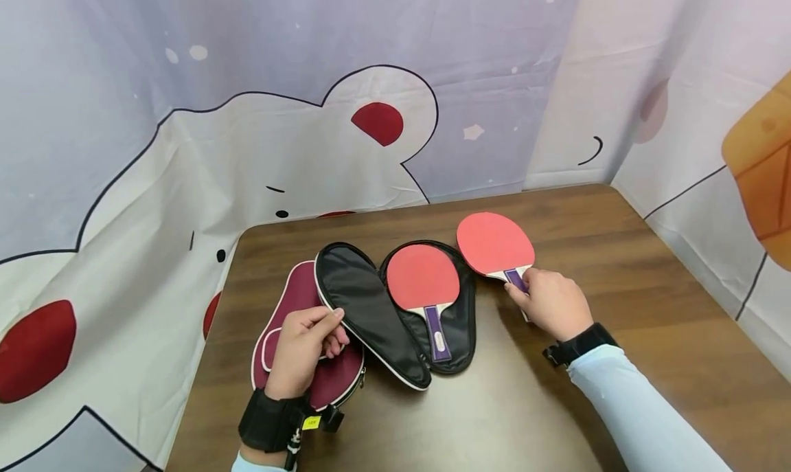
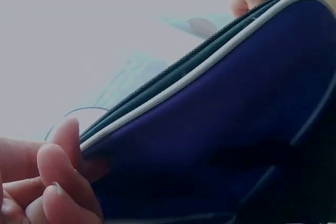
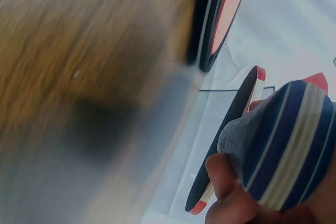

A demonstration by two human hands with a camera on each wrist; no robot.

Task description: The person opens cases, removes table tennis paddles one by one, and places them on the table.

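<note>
A maroon paddle case (image 1: 309, 334) lies open on the brown table (image 1: 618, 266), its black lining (image 1: 364, 307) turned up. One red paddle (image 1: 423, 279) with a purple handle rests in the case's right half. My left hand (image 1: 303, 348) pinches the white-piped edge of the raised flap (image 2: 173, 90), fingers (image 2: 60, 166) curled on it. My right hand (image 1: 550, 304) grips the handle (image 3: 283, 156) of a second red paddle (image 1: 494, 245), which lies just right of the case. In the right wrist view that paddle's blade (image 3: 231, 145) is seen edge-on.
A cartoon-print cloth (image 1: 185, 149) hangs behind and to both sides of the table. The table's left edge (image 1: 210, 334) runs close beside the case. Bare wood (image 1: 649, 286) lies to the right and front.
</note>
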